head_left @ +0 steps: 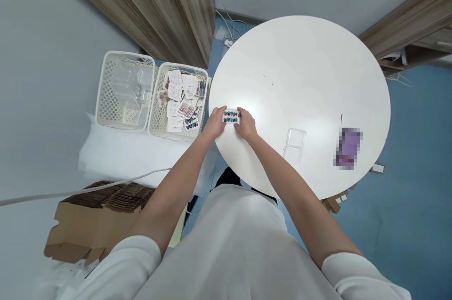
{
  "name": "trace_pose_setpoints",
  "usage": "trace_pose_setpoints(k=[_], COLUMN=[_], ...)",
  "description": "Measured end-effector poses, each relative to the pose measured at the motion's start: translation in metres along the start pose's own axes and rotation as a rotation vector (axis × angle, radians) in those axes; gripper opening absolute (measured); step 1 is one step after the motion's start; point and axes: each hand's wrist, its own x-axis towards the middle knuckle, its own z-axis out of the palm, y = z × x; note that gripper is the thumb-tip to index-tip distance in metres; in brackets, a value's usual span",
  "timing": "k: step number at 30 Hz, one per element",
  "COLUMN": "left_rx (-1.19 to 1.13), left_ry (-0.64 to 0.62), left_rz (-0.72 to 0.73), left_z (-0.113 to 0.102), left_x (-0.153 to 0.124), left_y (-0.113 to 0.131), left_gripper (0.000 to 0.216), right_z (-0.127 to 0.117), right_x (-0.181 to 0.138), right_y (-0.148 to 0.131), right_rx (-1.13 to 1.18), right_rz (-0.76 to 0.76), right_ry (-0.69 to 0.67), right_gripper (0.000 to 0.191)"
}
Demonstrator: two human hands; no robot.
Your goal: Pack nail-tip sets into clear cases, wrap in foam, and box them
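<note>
Both hands meet at the left edge of the round white table [300, 64]. My left hand [215, 122] and my right hand [246, 123] each pinch one end of a small white card [231, 117] carrying rows of dark green and red press-on nails. The card lies just above the tabletop between my fingertips. An open clear plastic case [294, 143] lies on the table to the right of my right hand.
Two white mesh baskets stand left of the table: one [124, 90] holds clear plastic cases, the other [180, 100] holds several nail cards. Flattened cardboard boxes [95, 220] lie at lower left. A blurred purple object [348, 148] rests near the table's right edge.
</note>
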Motion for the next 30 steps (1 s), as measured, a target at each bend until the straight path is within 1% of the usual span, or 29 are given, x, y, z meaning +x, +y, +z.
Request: trace_pose_setpoints(k=[4, 7, 9, 15, 17, 19, 22, 25, 27, 30], left_rx=[-0.040, -0.072, -0.111, -0.217, -0.209, -0.166, -0.096, -0.066, -0.070, -0.085], left_ry=[-0.022, -0.031, -0.031, -0.025, -0.036, -0.072, -0.141, -0.194, -0.216, -0.213], left_rz=[0.068, 0.121, 0.143, 0.236, 0.256, 0.267, 0.286, 0.292, 0.298, 0.300], left_z=[0.001, 0.005, 0.013, 0.050, 0.064, 0.079, 0.100, 0.120, 0.130, 0.141], left_x=[-0.008, -0.015, -0.022, -0.051, -0.062, -0.072, -0.084, -0.094, -0.099, -0.103], left_y=[0.010, 0.027, 0.041, 0.087, 0.103, 0.118, 0.137, 0.151, 0.158, 0.163], left_gripper=[0.069, 0.072, 0.074, 0.072, 0.070, 0.067, 0.067, 0.069, 0.071, 0.072], right_z=[-0.010, -0.024, -0.036, -0.073, -0.082, -0.089, -0.096, -0.101, -0.103, -0.103], right_x=[-0.014, -0.034, -0.051, -0.110, -0.131, -0.152, -0.180, -0.202, -0.213, -0.221], right_y=[0.009, 0.020, 0.029, 0.067, 0.084, 0.102, 0.129, 0.150, 0.162, 0.175], right_rx=[0.066, 0.112, 0.136, 0.161, 0.174, 0.189, 0.207, 0.214, 0.220, 0.231], right_rz=[-0.040, -0.061, -0.065, -0.076, -0.091, -0.098, -0.089, -0.078, -0.067, -0.056], right_ry=[0.019, 0.066, 0.089, 0.107, 0.101, 0.084, 0.062, 0.055, 0.061, 0.060], right_gripper=[0.064, 0.063, 0.063, 0.063, 0.064, 0.065, 0.068, 0.068, 0.066, 0.065])
